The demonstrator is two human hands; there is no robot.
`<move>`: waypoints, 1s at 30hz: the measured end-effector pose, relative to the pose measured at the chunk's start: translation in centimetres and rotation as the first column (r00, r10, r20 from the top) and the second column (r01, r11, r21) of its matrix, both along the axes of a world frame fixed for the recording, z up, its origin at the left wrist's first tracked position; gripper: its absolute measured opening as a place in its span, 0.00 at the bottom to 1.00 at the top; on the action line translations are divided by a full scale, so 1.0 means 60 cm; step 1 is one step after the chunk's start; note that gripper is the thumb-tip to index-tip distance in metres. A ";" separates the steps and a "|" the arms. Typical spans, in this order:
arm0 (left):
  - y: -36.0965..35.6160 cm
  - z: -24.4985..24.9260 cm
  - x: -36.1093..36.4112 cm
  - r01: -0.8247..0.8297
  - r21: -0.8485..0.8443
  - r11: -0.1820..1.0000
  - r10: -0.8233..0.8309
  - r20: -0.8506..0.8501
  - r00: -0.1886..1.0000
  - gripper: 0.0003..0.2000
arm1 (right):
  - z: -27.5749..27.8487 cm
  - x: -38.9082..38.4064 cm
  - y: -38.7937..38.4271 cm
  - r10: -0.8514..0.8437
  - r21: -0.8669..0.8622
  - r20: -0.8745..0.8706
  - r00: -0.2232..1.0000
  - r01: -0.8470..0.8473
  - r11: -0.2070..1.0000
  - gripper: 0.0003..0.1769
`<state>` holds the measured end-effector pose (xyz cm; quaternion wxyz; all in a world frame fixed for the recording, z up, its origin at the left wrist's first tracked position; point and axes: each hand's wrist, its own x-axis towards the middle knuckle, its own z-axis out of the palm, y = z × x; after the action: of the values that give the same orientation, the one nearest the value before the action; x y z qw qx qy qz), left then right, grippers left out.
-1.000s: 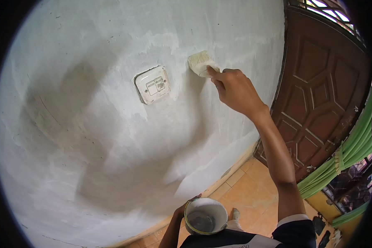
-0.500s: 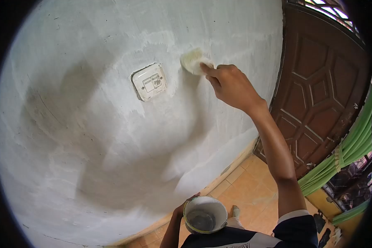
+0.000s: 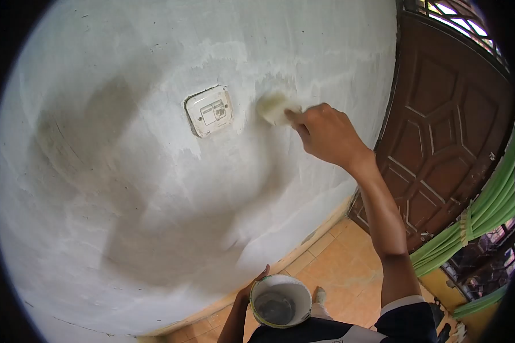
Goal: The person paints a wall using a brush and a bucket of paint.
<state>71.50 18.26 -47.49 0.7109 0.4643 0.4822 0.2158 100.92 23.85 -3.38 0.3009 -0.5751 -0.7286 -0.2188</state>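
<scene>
My right hand (image 3: 333,136) is closed round the handle of a wide paintbrush (image 3: 273,107). The pale bristles, blurred by motion, lie against the grey-white wall (image 3: 171,188) to the right of a light switch (image 3: 209,111). A ragged patch of darker, wet-looking paint shows just above the brush. Low in the view, my left hand (image 3: 254,286) grips the side of a small white bucket (image 3: 281,300) near my body. Greyish paint sits in the bottom of the bucket. Most of the left fingers are hidden behind it.
A brown panelled door (image 3: 440,120) stands right of the wall. A green curtain (image 3: 478,214) hangs beside it, tied at the middle. Orange floor tiles (image 3: 337,263) run along the wall's base, and one foot (image 3: 320,295) shows there. My arm's shadow falls across the wall.
My right hand has drawn the paintbrush a short way down the wall, away from the ragged patch. The bucket stays in my left hand, nearly in the same place.
</scene>
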 end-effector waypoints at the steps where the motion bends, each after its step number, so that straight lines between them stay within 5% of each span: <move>1: -0.001 0.001 -0.001 0.020 0.042 0.999 -0.022 0.049 0.999 0.44 | -0.002 0.015 -0.007 0.000 -0.014 0.031 1.000 0.001 1.000 0.13; 5: 0.002 -0.010 -0.004 -0.039 0.009 0.999 0.039 0.013 0.999 0.51 | 0.037 0.020 -0.042 -0.033 0.079 -0.076 0.997 0.039 0.996 0.17; 6: 0.013 -0.078 -0.014 -0.072 0.003 0.997 0.072 0.040 0.997 0.47 | 0.044 0.021 -0.042 -0.091 0.132 -0.112 0.989 0.106 0.985 0.18; 10: 0.001 0.014 -0.002 -0.130 0.005 0.991 0.130 0.031 0.991 0.31 | -0.010 0.019 0.044 0.074 0.186 -0.014 0.997 -0.070 0.980 0.22; 14: 0.008 -0.015 0.015 -0.090 -0.057 0.994 0.090 0.000 0.996 0.25 | -0.039 -0.002 0.011 0.023 -0.046 -0.092 0.995 -0.027 0.999 0.21; 16: -0.018 0.032 0.025 -0.017 0.206 0.978 -0.014 0.146 0.989 0.24 | -0.047 0.018 0.000 0.047 -0.050 -0.035 0.998 -0.049 0.998 0.20; 17: -0.007 -0.014 0.024 -0.018 0.209 0.978 -0.013 0.146 0.989 0.24 | -0.044 0.031 -0.009 0.076 -0.018 -0.067 0.995 -0.078 0.997 0.20; 18: 0.013 -0.062 0.028 0.237 0.365 0.900 -0.311 0.159 0.937 0.27 | -0.037 0.039 -0.014 0.108 0.018 -0.094 0.990 -0.106 0.994 0.20; 19: 0.047 -0.221 0.020 0.451 0.511 0.732 -0.581 0.122 0.805 0.32 | -0.027 0.046 -0.014 0.111 0.101 -0.102 0.989 -0.101 0.990 0.20; 22: 0.033 -0.086 0.016 0.502 0.308 0.808 -0.561 0.144 0.815 0.31 | 0.021 0.030 -0.020 -0.028 0.163 -0.249 0.968 0.071 0.984 0.22; 27: 0.023 -0.043 0.030 0.491 0.259 0.832 -0.529 0.101 0.843 0.30 | -0.068 0.008 0.100 0.190 0.414 -0.148 0.971 -0.114 0.903 0.23; 30: 0.028 -0.062 0.020 0.500 0.280 0.820 -0.542 0.097 0.835 0.31 | -0.106 -0.016 0.079 0.143 0.273 -0.235 0.961 -0.076 0.959 0.27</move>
<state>72.72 19.95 -51.19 0.7194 0.6415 0.2428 0.1091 99.96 28.60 -9.73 0.4760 -0.5119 -0.6803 -0.2205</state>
